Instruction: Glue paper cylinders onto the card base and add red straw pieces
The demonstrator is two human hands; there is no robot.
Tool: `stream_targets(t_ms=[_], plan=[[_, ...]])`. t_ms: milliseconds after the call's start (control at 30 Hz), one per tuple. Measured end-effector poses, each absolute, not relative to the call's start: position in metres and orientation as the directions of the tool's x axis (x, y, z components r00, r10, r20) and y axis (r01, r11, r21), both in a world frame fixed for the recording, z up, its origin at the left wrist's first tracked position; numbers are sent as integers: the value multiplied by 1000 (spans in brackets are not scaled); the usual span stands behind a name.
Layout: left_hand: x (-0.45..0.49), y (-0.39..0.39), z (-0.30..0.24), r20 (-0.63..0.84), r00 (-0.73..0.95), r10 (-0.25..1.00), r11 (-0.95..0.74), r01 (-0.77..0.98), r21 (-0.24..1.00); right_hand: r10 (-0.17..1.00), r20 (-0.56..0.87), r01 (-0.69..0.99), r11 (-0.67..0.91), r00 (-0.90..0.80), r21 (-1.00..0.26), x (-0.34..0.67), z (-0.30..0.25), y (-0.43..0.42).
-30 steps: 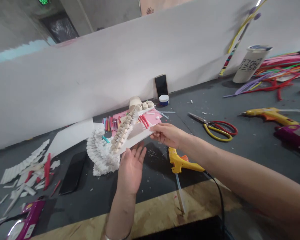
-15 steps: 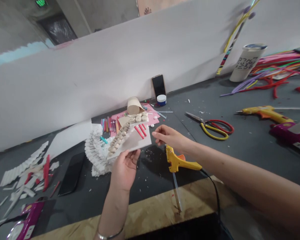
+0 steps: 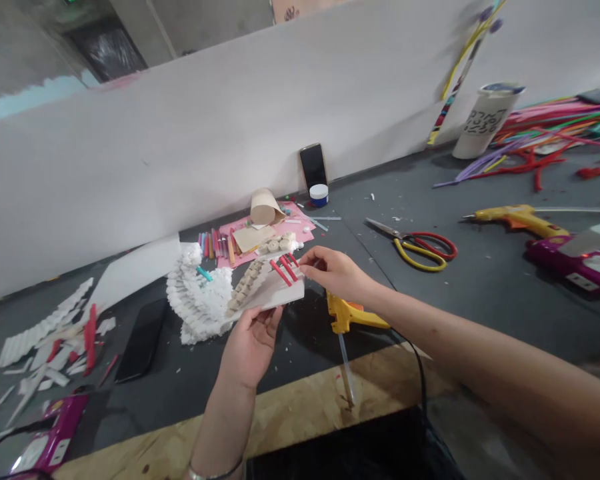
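My left hand (image 3: 250, 343) holds the near edge of a white card (image 3: 275, 292) from below. On the card sit a curved row of beige paper rolls (image 3: 245, 287) and red sticks (image 3: 283, 270). A mass of white folded paper strips (image 3: 195, 303) hangs off its left side. My right hand (image 3: 330, 270) is at the card's right corner, fingers pinched close by the red sticks; I cannot make out what, if anything, is between them. A yellow glue gun (image 3: 353, 315) lies on the dark mat just under my right wrist.
A black phone (image 3: 143, 339) lies left of the card, white and red paper scraps (image 3: 50, 343) farther left. Red-and-yellow scissors (image 3: 420, 248), a second glue gun (image 3: 517, 219), a purple device (image 3: 575, 263), a paper cup (image 3: 485, 120) and pipe cleaners (image 3: 545, 143) lie right. Pink paper (image 3: 275, 230) sits behind.
My right hand left the card's right edge half a second ago and has come back to its corner by the red sticks. My left hand has closed on the card's near edge.
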State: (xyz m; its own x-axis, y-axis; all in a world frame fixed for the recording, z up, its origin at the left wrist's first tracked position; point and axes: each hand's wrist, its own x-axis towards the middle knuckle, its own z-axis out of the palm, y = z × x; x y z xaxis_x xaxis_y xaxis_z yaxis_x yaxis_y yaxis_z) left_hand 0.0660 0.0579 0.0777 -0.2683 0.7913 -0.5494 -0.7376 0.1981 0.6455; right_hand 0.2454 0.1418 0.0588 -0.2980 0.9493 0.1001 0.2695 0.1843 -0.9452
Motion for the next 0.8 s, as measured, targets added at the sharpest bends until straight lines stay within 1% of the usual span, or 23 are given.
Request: stream_targets(t_ms=[133, 267, 433, 533, 667, 733, 800], plan=[[73, 50, 70, -583, -270, 766, 206, -757, 620, 942, 101, 338, 214, -321, -916, 239, 52, 138], [78, 41, 63, -593, -272, 758, 185, -781, 596, 932, 107, 373, 242, -347, -896, 231, 49, 137], [80, 34, 52, -611, -281, 741, 178, -794, 581, 942, 21, 465, 184, -334, -866, 223, 51, 134], [80, 31, 49, -612, -251, 750, 199, -797, 570, 938, -10, 440, 153, -346, -885, 222, 43, 135], [78, 21, 48, -653, -152, 742, 313, -783, 538, 929, -28, 391, 128, -369, -911, 225, 30, 139], [77, 12, 48, -693, -99, 714, 397, -758, 518, 928, -8, 391, 150, -373, -908, 226, 27, 141], [75, 2, 50, -722, -73, 688, 482, -697, 530, 928, 30, 405, 191, -371, -894, 226, 28, 142]])
